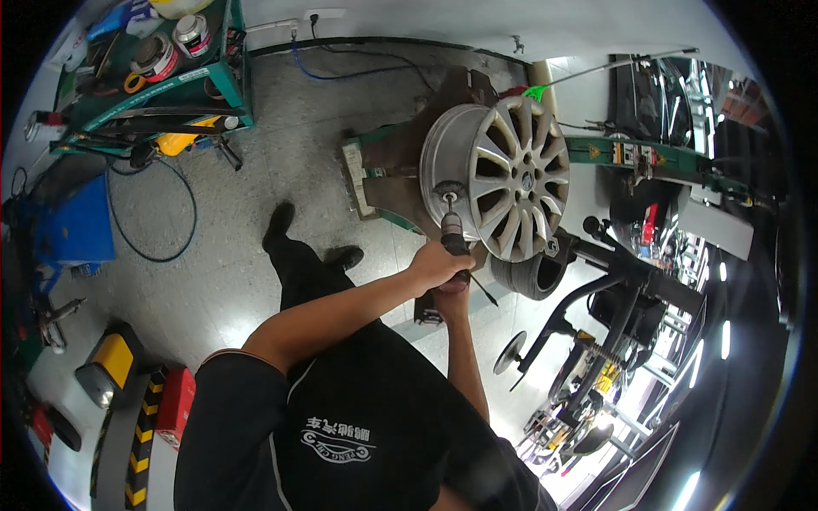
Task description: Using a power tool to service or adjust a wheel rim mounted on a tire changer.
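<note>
My left hand (436, 266) is wrapped around the body of a dark power drill (452, 228). Just below it, my right hand (452, 292) grips the rear of the same tool, its fingers partly hidden. A dark round brush (449, 191) sits on the drill's tip, at the grey inner barrel of a silver alloy wheel rim (527, 180). Whether the brush is spinning cannot be told. The rim carries no tyre and stands on its edge, its spoked face turned right, on a brown metal part of a green-framed machine (400, 192).
A tyre (535, 274) lies beyond the rim's lower side. Right of it stands a black machine arm (588, 298). A green cart (223, 81) with cans and tools is at the upper left, near a coiled hose (189, 223) on the floor. A green brush (535, 92) lies behind the rim.
</note>
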{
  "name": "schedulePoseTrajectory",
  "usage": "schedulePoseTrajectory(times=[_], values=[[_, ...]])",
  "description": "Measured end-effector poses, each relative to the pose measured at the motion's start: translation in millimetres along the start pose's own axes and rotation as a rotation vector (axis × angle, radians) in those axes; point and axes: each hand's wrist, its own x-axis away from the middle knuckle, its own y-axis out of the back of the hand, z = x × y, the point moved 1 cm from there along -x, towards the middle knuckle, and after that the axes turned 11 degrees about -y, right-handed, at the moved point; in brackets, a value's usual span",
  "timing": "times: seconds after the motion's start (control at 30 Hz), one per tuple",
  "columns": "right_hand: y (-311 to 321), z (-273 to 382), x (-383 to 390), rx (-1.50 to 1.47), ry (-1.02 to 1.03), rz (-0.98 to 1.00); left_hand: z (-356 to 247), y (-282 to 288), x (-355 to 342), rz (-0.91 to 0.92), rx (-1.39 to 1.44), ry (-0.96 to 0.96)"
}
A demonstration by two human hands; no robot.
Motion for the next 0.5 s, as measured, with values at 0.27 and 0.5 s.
schedulePoseTrajectory(times=[0.27, 0.5], values=[[9.8, -39.7, -9.9, -0.233, -0.135, -0.046, 31.6, -37.1, -19.4, 0.000, -0.177, 0.031], [39.6, -60.4, -9.6, -0.375, 0.171, -0.130, 33.4, -90.3, -3.9, -0.183, -0.120, -0.038]])
